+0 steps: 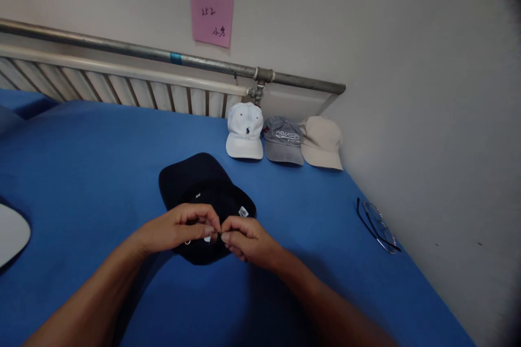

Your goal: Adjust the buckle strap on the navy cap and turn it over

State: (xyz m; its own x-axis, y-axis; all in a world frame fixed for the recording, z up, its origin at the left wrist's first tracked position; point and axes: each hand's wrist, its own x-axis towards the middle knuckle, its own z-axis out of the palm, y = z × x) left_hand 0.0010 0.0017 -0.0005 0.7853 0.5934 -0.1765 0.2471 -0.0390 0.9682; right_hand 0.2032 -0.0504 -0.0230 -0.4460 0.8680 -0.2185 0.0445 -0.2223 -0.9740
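Observation:
A dark navy baseball cap (199, 176) lies on the blue surface with its inside facing up and its brim pointing to the upper left. White labels show inside it. Both of my hands are over the near part of this cap. My left hand (183, 227) is closed in a pinch, thumb against fingertips, and my right hand (248, 238) pinches right beside it, so the fingertips almost meet. What sits between them is too small and too covered to make out; it may be part of the cap's back strap. A small metal ring shows under my left thumb.
A white cap (245, 127), a grey cap (284, 138) and a beige cap (322, 138) stand in a row at the back. Eyeglasses (378, 227) lie by the right wall. A radiator (158, 95) and a pipe (134, 51) run behind; a white object (12, 233) is at left.

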